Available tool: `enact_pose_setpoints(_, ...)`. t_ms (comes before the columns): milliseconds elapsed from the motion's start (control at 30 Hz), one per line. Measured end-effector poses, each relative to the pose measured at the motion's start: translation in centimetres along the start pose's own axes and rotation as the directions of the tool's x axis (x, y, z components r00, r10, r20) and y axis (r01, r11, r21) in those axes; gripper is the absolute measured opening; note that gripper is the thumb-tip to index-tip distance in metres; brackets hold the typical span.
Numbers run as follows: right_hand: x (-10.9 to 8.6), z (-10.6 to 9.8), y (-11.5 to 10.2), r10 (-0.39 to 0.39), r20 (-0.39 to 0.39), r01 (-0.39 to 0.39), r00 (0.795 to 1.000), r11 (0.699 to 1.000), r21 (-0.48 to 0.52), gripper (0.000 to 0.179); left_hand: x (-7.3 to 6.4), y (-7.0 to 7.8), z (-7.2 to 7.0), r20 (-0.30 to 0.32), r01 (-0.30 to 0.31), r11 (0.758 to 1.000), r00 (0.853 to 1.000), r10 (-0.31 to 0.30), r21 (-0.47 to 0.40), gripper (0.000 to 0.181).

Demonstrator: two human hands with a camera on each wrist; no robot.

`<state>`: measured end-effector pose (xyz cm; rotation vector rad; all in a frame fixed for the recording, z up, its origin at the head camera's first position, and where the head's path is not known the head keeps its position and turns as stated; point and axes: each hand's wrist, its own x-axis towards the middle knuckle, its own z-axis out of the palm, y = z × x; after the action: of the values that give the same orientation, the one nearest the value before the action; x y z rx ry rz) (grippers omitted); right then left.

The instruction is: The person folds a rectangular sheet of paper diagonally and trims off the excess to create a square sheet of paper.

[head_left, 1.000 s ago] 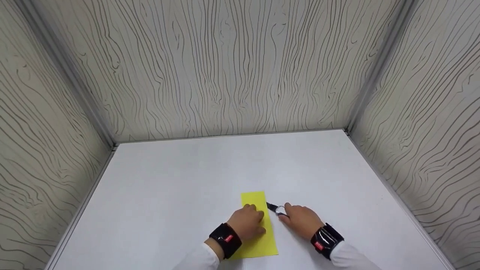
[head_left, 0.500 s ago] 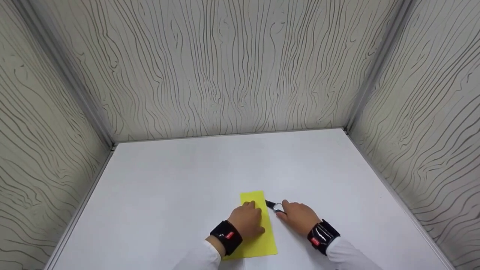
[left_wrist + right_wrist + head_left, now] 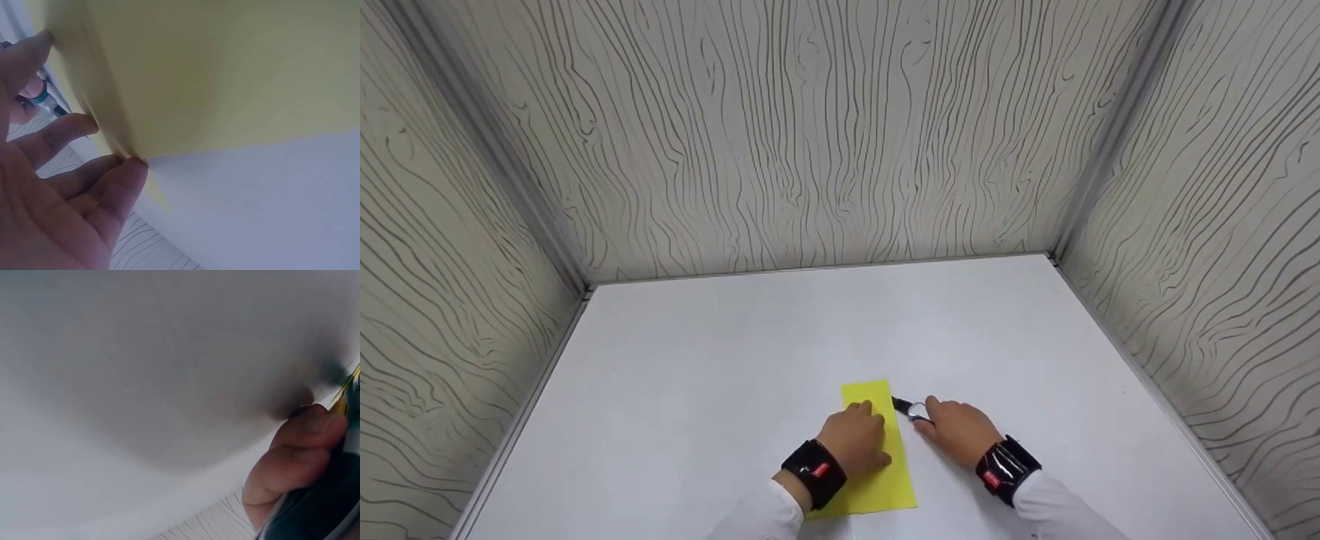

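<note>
The left hand [image 3: 851, 439] pressed its spread, slightly bent fingertips onto a rectangular yellow paper sheet [image 3: 889, 487], which lay under that hand on the white bench [image 3: 660, 412]. The right hand [image 3: 962, 433] gripped a slim black, silver and teal tool [image 3: 917, 412] that pointed forward and left from it, its tip at the sheet's edge. Black wristbands [image 3: 1006, 471] sat behind both hands.

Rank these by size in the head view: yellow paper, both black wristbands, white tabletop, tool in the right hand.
1. White tabletop
2. Yellow paper
3. Left wristband and right wristband: too alike to rank
4. Tool, partly hidden by the right hand
</note>
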<state>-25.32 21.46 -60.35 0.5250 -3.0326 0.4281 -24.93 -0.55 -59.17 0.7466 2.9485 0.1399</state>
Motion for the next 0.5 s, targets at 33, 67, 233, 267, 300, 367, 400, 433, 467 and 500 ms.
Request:
enact_pose_setpoints(33,0.00,0.01,0.00,0.003,0.004,-0.003,1.000,1.000,-0.001,0.030,-0.02,0.01,0.04,-0.001,-0.001,1.000,1.000,0.001,0.001,0.051)
enact_pose_setpoints(67,0.01,0.02,-0.01,0.005,0.005,-0.005,1.000,1.000,-0.002,0.031,-0.07,0.03,0.02,-0.003,-0.003,1.000,1.000,0.004,0.003,0.052)
enact_pose_setpoints(233,0.31,0.28,-0.04,-0.005,-0.001,0.005,1.000,1.000,-0.009,0.032,-0.15,0.08,0.03,-0.001,0.000,1.000,1.000,0.000,0.016,0.055)
enact_pose_setpoints(267,0.39,0.33,-0.03,-0.006,-0.001,0.006,1.000,1.000,-0.012,0.032,-0.15,0.08,0.00,0.001,0.005,1.000,1.000,-0.005,0.014,0.055)
enact_pose_setpoints(300,0.46,0.36,0.00,-0.003,0.001,0.003,1.000,1.000,-0.016,0.032,-0.15,0.08,0.00,0.005,0.008,1.000,1.000,-0.008,0.011,0.055)
enact_pose_setpoints(367,0.57,0.37,0.07,0.014,0.013,-0.014,1.000,1.000,-0.022,0.031,-0.11,0.07,0.02,0.009,0.011,1.000,1.000,-0.011,0.003,0.054)
enact_pose_setpoints(400,0.61,0.33,0.10,0.023,0.016,-0.023,1.000,0.999,-0.025,0.032,-0.11,0.06,0.03,0.009,0.012,1.000,1.000,-0.012,0.000,0.053)
enact_pose_setpoints(433,0.65,0.29,0.13,0.030,0.019,-0.029,0.999,0.999,-0.024,0.032,-0.10,0.06,0.02,0.008,0.011,1.000,1.000,-0.011,-0.004,0.053)
enact_pose_setpoints(467,0.66,0.18,0.12,0.033,0.017,-0.033,0.999,0.999,-0.020,0.031,-0.10,0.06,-0.01,0.006,0.010,1.000,1.000,-0.010,-0.010,0.053)
enact_pose_setpoints(500,0.70,0.13,0.12,0.036,0.016,-0.035,0.999,0.999,-0.017,0.031,-0.09,0.07,-0.04,0.006,0.009,1.000,1.000,-0.009,-0.015,0.053)
